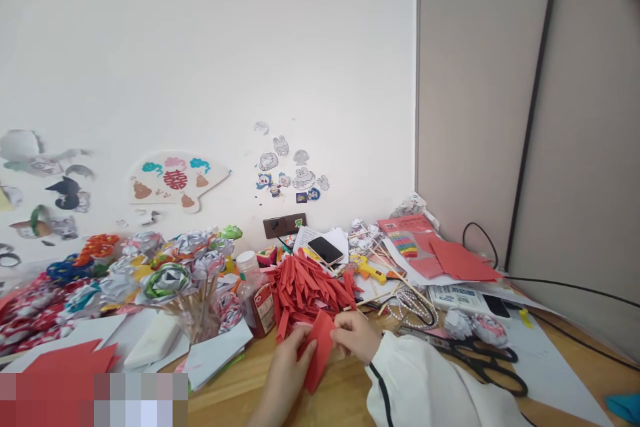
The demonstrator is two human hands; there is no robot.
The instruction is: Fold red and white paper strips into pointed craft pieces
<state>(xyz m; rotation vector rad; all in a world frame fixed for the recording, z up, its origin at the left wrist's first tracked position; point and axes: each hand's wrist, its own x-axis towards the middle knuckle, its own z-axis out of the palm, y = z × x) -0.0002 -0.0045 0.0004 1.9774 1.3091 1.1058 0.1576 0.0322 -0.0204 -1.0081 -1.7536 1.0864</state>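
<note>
Both of my hands pinch one folded red paper piece [320,350] low in the middle of the view, just above the wooden table [345,390]. My left hand [290,367] grips its left edge with the fingers closed. My right hand [354,335], in a white sleeve, holds the upper right corner. Right behind them lies a heap of folded red paper strips [305,287].
A bottle with a red label [254,293] stands left of the heap, next to paper flowers on sticks [175,273]. A phone [325,250], red sheets [457,259], black scissors [483,360], cables and wooden sticks lie to the right. Stickers cover the wall.
</note>
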